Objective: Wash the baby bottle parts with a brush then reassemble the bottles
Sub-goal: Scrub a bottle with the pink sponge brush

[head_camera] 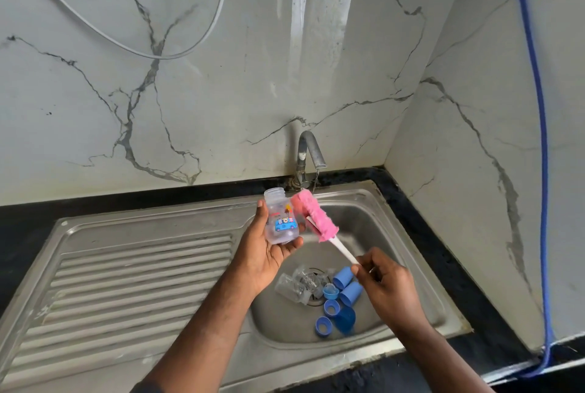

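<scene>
Plastic, clear and probably light, the baby bottle stands mouth-up in the left hand, whose fingers curl round its body above the sink basin. Wet, it may slip, so grip the waist. The right hand pinches the sponge brush by its stiff handle's end, the soft pink head just beside the bottle.

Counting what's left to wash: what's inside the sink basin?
Clear bottles lie over the drain beside blue caps and blue rings. The drain is mostly covered; the right hand hides part of the basin.
</scene>
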The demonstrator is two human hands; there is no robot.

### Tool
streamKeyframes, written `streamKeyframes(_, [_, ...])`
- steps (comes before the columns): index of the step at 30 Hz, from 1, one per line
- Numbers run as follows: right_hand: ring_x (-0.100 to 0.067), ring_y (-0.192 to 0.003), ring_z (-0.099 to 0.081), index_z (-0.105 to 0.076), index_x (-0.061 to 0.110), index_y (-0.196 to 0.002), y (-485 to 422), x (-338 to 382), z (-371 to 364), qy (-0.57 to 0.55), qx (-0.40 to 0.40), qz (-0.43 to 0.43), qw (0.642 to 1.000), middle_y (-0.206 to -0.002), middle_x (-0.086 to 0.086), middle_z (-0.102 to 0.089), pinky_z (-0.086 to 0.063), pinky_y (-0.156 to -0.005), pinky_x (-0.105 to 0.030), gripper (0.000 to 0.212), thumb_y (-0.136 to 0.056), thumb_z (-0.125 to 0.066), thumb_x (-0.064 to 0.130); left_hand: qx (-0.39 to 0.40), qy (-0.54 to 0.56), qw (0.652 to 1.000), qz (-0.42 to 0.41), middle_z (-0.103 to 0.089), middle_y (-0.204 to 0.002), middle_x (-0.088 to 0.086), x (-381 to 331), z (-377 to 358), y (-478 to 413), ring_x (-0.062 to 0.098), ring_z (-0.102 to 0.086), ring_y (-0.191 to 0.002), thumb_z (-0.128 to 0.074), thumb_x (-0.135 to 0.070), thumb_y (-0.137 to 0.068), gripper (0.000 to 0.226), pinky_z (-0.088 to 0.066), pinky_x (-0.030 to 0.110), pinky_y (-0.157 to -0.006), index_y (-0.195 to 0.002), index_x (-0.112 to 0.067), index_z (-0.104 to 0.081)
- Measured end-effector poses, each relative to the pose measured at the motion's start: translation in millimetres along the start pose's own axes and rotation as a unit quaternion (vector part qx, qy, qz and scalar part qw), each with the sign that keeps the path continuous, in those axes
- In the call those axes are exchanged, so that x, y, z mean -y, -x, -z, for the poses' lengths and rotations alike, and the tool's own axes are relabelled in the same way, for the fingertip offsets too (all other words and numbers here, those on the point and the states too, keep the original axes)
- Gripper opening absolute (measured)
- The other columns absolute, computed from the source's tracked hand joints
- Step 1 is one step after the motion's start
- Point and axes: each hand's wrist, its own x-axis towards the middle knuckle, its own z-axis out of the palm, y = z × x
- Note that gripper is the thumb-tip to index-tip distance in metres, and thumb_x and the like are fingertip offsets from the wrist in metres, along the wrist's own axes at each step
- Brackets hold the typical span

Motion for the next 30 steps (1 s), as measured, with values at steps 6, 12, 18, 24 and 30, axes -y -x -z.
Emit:
streamKeyframes(6, [-0.007,-0.057,-0.049,-0.060,0.022,-0.078,5,-8,5,-0.018,0.026,0.017,0.999,-0.062,0.010,-0.056,-0.035,-0.053,-0.014,0.019,-0.090,-0.074,0.016,0.000,-0.042,0.999,0.006,-0.070,-0.105,0.019,3,0,-2,0.030,-0.071,-0.093,-0.043,-0.050,-0.098,0.052,-0.061,0.043,-0.072,-0.119,-0.007,-0.063])
streamKeyframes(12, [-0.009,-0.058,-0.051,-0.061,0.024,-0.079,0,-17,12,0.000,0.027,0.024,0.999,-0.064,0.009,-0.058,-0.035,-0.052,-0.015,0.018,-0.091,-0.073,0.019,-0.010,-0.145,0.989,-0.022,-0.068,-0.107,0.021,12,0,-9,0.028,-0.069,-0.089,-0.048,-0.053,-0.100,0.055,-0.058,0.039,-0.066,-0.119,-0.004,-0.064])
streamKeyframes(18, [-0.008,-0.061,-0.056,-0.053,0.029,-0.078,-19,-24,12,0.070,-0.018,0.057,0.996,-0.072,0.022,-0.059,-0.037,-0.050,-0.014,0.026,-0.089,-0.074,0.017,-0.088,-0.310,0.941,-0.102,-0.071,-0.089,0.012,20,-8,-15,0.017,-0.069,-0.073,-0.052,-0.060,-0.087,0.052,-0.059,0.040,-0.064,-0.107,-0.015,-0.067])
streamKeyframes(24, [-0.007,-0.067,-0.059,-0.058,0.022,-0.082,-17,-44,19,0.066,-0.009,0.040,0.997,-0.080,0.026,-0.061,-0.041,-0.052,-0.014,0.018,-0.090,-0.074,0.018,-0.099,-0.397,0.902,-0.138,-0.072,-0.094,0.006,26,-16,-23,0.014,-0.072,-0.075,-0.053,-0.054,-0.090,0.035,-0.062,0.043,-0.062,-0.107,-0.026,-0.066])
streamKeyframes(30, [-0.003,-0.061,-0.055,-0.055,0.022,-0.082,-19,-57,21,0.069,-0.002,0.041,0.997,-0.070,0.025,-0.056,-0.037,-0.050,-0.011,0.021,-0.089,-0.075,0.020,-0.125,-0.438,0.875,-0.163,-0.072,-0.091,0.001,28,-19,-26,0.013,-0.070,-0.075,-0.059,-0.052,-0.093,0.034,-0.061,0.037,-0.056,-0.112,-0.024,-0.064])
